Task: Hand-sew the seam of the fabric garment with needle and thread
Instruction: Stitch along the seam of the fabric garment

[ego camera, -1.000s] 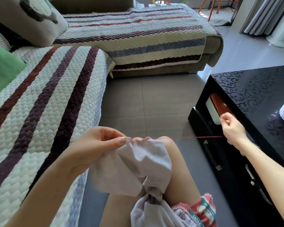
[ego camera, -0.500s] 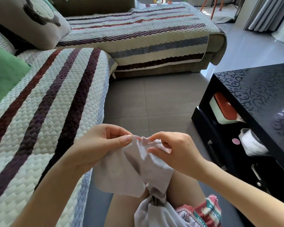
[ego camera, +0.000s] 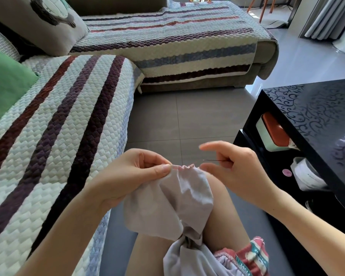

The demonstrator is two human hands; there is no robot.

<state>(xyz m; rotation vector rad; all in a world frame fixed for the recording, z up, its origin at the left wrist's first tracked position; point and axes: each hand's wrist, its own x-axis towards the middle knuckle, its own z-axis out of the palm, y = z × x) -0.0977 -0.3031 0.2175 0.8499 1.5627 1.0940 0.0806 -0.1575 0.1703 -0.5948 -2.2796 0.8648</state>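
Lilac-grey fabric (ego camera: 179, 198) hangs over the person's knee (ego camera: 223, 200), its upper edge bunched into a short puckered seam (ego camera: 184, 167). The left hand (ego camera: 135, 174) pinches the left end of that seam between thumb and forefinger. A second ago the right hand (ego camera: 235, 172) was far out to the right, near the black table (ego camera: 317, 108), drawing a red thread taut from the seam. Half a second ago it was back on the cloth with its fingertips at the gathers. Now it sits just beside the seam's right end, index finger raised and straight, thumb below it close to the cloth's edge, the other fingers curled. A thin dark needle (ego camera: 212, 160) lies level in the gap between index and thumb, pointing toward the seam. Its rear end disappears among the curled fingers, so it seems held there, though the exact grip is hidden. The thread itself is too fine to make out now. I judge that one stitch has been pulled through and tightened, which would account for the puckering, and that the hand is readying the needle for the next entry. The seam looks part-way done, and the gathers suggest the thread is drawn rather tight and may want easing flat.
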